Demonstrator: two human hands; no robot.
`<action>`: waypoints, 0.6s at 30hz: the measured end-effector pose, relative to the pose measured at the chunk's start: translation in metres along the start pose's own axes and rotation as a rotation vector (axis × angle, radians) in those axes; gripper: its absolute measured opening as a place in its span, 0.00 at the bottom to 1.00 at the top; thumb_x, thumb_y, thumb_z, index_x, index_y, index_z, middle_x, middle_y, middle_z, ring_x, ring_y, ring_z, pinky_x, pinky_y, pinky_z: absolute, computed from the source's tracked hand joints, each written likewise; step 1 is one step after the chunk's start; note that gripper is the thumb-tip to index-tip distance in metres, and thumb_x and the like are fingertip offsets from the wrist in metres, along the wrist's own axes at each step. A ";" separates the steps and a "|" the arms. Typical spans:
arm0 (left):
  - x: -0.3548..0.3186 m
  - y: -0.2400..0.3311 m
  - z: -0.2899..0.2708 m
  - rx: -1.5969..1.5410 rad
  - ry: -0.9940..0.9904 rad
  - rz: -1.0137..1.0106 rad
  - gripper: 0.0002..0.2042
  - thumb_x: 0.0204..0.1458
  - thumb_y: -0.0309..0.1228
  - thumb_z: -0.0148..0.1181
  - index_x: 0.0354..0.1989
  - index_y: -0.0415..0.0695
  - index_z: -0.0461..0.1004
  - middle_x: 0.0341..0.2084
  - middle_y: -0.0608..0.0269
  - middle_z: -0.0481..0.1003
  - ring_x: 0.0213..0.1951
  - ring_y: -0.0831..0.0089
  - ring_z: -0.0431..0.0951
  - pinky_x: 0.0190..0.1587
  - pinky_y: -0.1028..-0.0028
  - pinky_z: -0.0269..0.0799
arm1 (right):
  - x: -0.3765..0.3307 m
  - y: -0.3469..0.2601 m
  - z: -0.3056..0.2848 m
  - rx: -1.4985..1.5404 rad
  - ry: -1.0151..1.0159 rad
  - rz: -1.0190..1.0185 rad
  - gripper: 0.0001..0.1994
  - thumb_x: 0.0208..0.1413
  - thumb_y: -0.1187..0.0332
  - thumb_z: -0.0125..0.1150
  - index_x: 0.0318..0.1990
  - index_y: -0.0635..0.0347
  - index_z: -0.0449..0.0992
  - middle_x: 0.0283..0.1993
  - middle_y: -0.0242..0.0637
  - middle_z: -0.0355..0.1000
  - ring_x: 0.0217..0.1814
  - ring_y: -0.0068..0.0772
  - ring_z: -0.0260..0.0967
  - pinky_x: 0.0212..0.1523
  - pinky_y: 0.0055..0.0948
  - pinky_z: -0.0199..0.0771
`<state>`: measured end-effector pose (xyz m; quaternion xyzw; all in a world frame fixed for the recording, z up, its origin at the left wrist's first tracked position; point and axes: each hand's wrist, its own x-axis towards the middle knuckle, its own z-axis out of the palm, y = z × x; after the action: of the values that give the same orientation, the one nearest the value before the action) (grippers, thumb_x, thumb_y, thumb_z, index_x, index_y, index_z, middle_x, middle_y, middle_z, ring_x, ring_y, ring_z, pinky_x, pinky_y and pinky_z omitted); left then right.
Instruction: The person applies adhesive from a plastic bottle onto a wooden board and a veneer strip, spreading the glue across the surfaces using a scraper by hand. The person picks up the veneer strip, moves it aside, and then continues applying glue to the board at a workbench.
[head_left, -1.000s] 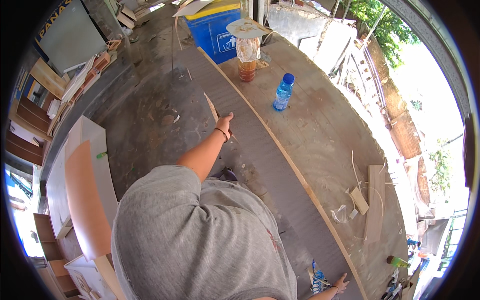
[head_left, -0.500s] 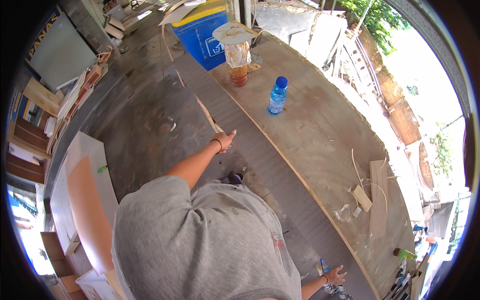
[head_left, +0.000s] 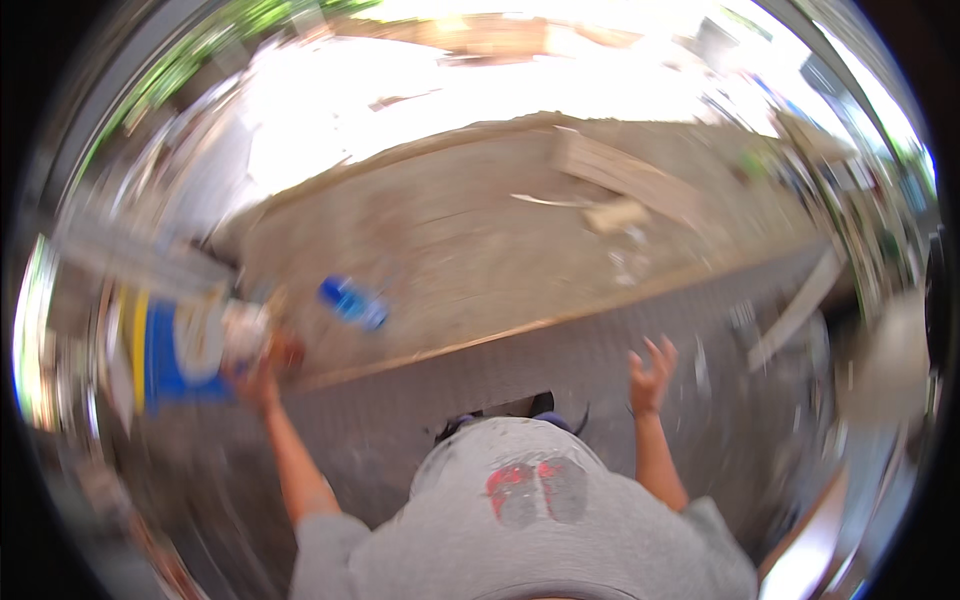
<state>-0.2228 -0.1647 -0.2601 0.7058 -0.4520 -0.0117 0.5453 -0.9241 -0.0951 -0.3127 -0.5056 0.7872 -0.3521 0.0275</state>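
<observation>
Clock directions are counted from the middle of the view, with twelve at the top. The person's left grip [head_left: 256,387] is a little past eight o'clock, close beside the jar [head_left: 250,338]. This jar is near nine o'clock, at the front left corner of the worktop [head_left: 455,245]; it has a whitish wrap and a reddish-brown lower part. The left fingers are blurred, so I cannot tell whether they touch the jar or how wide this grip is. The right grip [head_left: 651,378] is near four o'clock, wide, with fingers spread and nothing in it. On the worktop, a blue bottle [head_left: 353,303] is at nine o'clock, nearer to the middle than the jar. A wooden plank [head_left: 625,175] lies between one and two o'clock, and a small block [head_left: 615,215] is just beside it, at two. Beyond the jar, toward nine, is a blue and yellow bin [head_left: 163,350].
</observation>
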 end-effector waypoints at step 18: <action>0.034 0.134 -0.022 0.029 0.696 0.294 0.50 0.33 0.55 0.77 0.59 0.31 0.63 0.50 0.40 0.73 0.52 0.48 0.75 0.56 0.54 0.71 | -0.108 -0.011 -0.076 0.213 -0.075 0.204 0.16 0.51 0.66 0.65 0.47 0.58 0.78 0.58 0.47 0.71 0.69 0.54 0.56 0.68 0.46 0.56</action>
<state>-0.2759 -0.1699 -0.1302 0.6028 -0.3362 0.3135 0.6521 -0.8932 0.0304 -0.2829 -0.4300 0.7912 -0.4096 0.1461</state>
